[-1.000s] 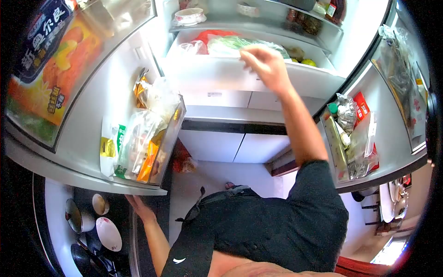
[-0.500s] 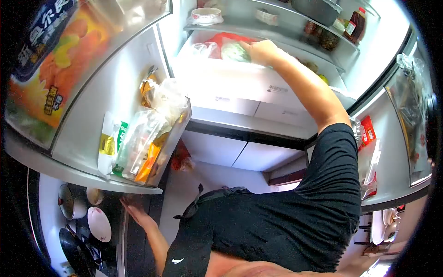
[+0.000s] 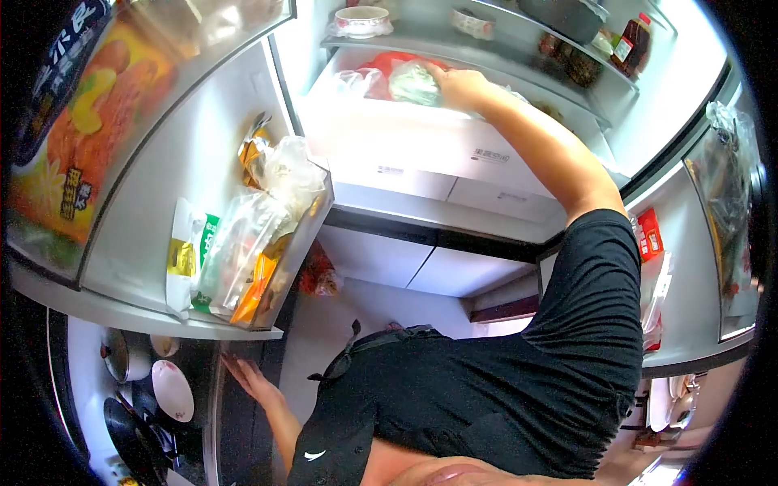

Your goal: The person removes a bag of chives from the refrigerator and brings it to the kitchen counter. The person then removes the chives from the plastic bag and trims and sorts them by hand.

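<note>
Reaching into the fridge drawer (image 3: 381, 134), the right hand (image 3: 463, 88) touches a pale green bundle (image 3: 414, 84) beside a red bag (image 3: 395, 60) — pinching or not, I can't tell — while the left hand (image 3: 252, 381) is open near the counter (image 3: 200, 366).

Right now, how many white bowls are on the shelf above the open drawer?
2. One bowl sits at the left end of the shelf; another bowl is farther right. More may be hidden.

Right arm (image 3: 549, 146) reaching far forward, right hand (image 3: 465, 89) up there, fingers (image 3: 438, 74) bent! Left hand (image 3: 253, 381) hangs low, open.
</note>
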Demonstrator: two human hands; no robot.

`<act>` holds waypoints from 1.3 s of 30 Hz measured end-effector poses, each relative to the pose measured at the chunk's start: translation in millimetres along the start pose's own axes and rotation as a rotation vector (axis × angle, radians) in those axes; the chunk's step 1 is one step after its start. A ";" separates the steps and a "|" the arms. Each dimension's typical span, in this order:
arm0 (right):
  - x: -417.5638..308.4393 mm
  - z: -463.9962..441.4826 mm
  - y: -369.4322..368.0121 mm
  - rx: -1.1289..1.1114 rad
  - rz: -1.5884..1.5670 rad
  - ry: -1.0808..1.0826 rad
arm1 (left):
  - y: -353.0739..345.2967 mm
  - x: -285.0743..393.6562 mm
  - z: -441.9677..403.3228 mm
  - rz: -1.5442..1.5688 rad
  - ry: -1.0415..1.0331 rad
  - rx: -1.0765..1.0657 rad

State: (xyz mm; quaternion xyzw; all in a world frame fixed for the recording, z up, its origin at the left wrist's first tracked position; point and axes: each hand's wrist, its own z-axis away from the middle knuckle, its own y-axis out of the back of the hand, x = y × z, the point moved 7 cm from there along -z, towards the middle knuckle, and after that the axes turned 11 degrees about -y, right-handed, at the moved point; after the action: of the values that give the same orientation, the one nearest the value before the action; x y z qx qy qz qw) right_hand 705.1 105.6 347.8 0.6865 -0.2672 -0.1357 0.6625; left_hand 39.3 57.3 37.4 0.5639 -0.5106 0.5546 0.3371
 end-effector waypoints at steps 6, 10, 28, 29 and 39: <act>6.4 -16.7 -12.1 0.005 -0.031 -0.013 | 8.3 -7.4 4.2 0.025 0.013 0.003; 9.8 -17.8 -1.3 0.053 -0.029 0.009 | 4.9 -0.5 14.8 0.018 0.038 0.021; 36.0 62.4 128.5 0.564 -0.199 0.013 | -90.3 11.9 71.6 0.044 0.280 -0.800; 40.9 65.7 129.0 0.752 -0.238 0.085 | -103.5 21.5 66.4 0.040 0.279 -0.803; -36.1 217.4 235.8 0.785 -0.457 0.467 | -333.4 147.7 57.7 0.308 0.093 -1.013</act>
State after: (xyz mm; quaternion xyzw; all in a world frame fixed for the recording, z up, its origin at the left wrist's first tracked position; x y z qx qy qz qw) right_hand 513.9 -51.8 554.8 0.9366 0.0139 -0.0094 0.3500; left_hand 352.1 56.6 233.6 0.2237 -0.7759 0.3059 0.5043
